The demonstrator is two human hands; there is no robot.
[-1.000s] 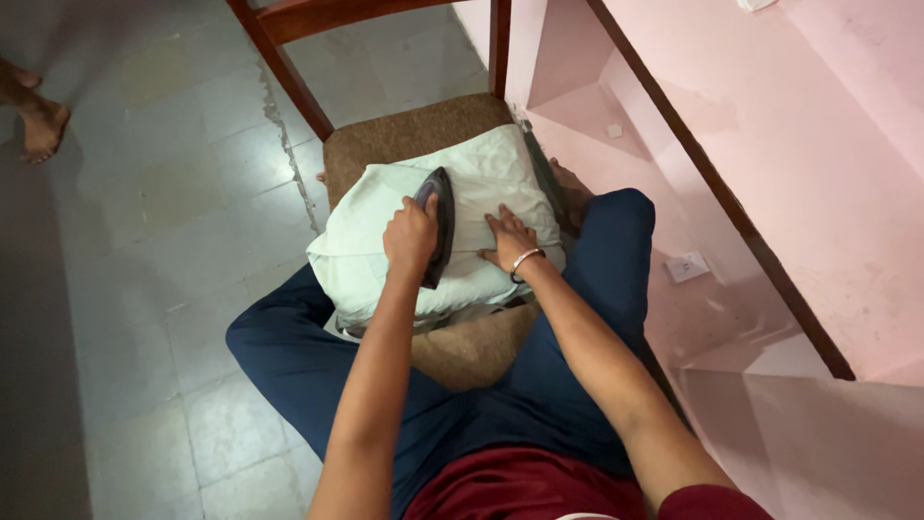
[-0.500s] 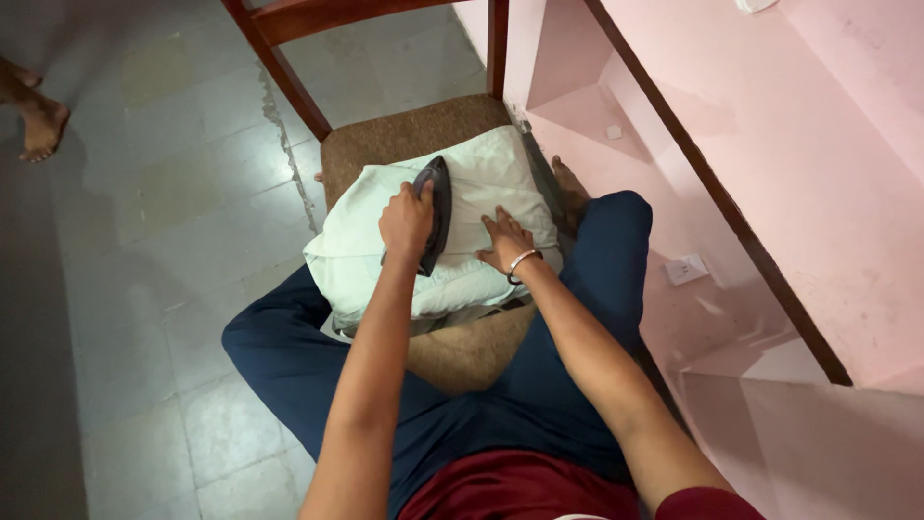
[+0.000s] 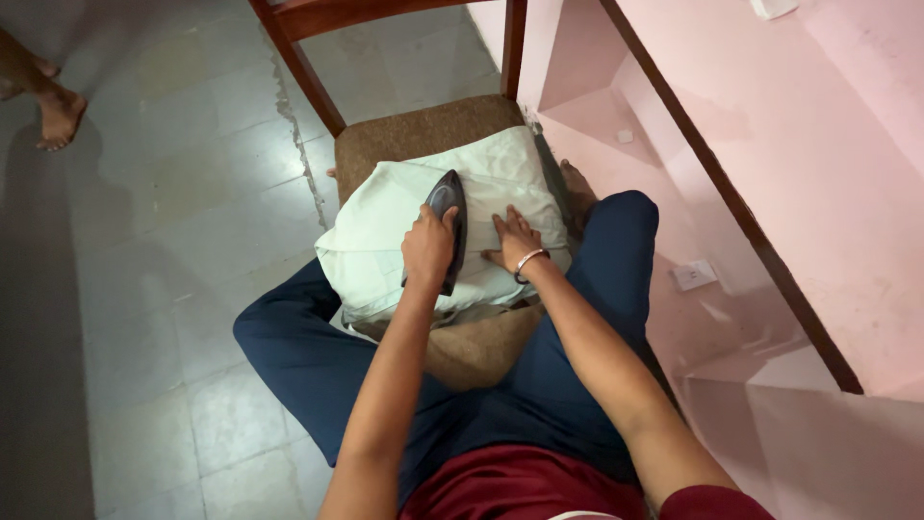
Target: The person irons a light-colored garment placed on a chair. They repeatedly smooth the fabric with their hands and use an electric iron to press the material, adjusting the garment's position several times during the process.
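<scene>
Iron (image 3: 449,226), dark and pointed, sits flat on the pale folded cloth (image 3: 385,241) that covers the chair (image 3: 414,135) seat between my knees. My left hand (image 3: 428,248) has a closed grip on its handle. Just right of the iron my right hand (image 3: 515,239) lies open, fingers spread, pinning the cloth. I'm mid-press; a bare foot (image 3: 60,116) stands far left.
</scene>
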